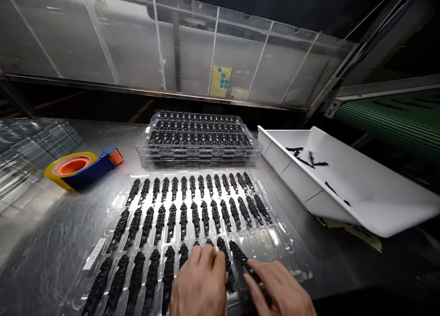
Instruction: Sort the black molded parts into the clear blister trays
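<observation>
A clear plastic tray (282,247) lies on the metal table before me, with slim black plastic parts (184,220) standing in rows of slots. My right hand (278,286) pinches one black plastic part (237,253) at its near end, over the front row. Beside it, my left hand (201,279) rests on the front row with its fingers bent and close together. Its fingertips touch the parts there, and what lies under them is hidden. Another black part (225,261) sits tilted in its slot between the two hands.
Behind the tray stands a stack of filled clear trays (199,139). A white bin (371,192) with several black parts is at the right, by a green conveyor belt (395,117). A tape dispenser (85,169) and stacked clear trays (20,155) stand left. A transparent panel (192,50) spans the back.
</observation>
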{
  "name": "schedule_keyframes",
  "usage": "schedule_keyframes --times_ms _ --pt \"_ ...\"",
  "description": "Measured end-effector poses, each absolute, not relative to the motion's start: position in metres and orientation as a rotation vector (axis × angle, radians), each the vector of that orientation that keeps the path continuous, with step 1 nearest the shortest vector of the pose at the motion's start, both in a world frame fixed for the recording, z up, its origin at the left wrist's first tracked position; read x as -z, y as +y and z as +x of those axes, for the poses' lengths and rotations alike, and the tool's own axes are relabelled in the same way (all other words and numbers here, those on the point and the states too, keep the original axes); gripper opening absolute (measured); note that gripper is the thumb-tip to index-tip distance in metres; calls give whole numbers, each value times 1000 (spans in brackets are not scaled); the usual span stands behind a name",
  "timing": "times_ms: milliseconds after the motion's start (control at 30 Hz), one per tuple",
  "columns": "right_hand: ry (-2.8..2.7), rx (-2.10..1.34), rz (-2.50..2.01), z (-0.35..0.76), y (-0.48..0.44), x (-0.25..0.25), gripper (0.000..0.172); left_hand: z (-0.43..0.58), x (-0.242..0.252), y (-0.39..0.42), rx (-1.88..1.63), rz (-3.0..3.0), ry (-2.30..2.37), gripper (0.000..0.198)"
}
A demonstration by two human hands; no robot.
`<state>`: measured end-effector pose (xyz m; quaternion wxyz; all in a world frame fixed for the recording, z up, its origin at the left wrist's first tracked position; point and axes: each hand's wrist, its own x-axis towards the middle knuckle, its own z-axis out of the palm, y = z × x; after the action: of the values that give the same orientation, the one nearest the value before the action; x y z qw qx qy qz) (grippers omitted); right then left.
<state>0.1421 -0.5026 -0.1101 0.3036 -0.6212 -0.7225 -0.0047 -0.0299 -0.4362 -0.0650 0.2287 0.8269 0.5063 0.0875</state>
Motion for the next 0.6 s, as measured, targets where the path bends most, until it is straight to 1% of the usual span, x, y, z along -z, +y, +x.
schedule_keyframes --times_ms 67,133,300,400,467,533,600 --pt "-1976 -13 -1721 139 -505 106 24 -19 64 -424 -69 2433 1289 32" --pt "-2044 -70 -1779 135 -505 101 23 -13 65 -420 31 2468 1226 32" --pt "-2023 -154 -1898 129 -493 100 22 -9 63 -422 109 2493 1267 36" --pt "-1989 -164 -1866 131 -490 103 22 -9 61 -424 117 2479 1287 40" --pt "-1940 -157 -1787 135 -492 102 24 -10 60 -427 0 2428 1318 39" --pt "-1845 -209 -1693 138 -496 100 23 -12 58 -430 -341 2224 1326 30" --pt "-1702 -361 -1597 135 -503 98 21 -10 56 -434 -744 1740 1265 18"
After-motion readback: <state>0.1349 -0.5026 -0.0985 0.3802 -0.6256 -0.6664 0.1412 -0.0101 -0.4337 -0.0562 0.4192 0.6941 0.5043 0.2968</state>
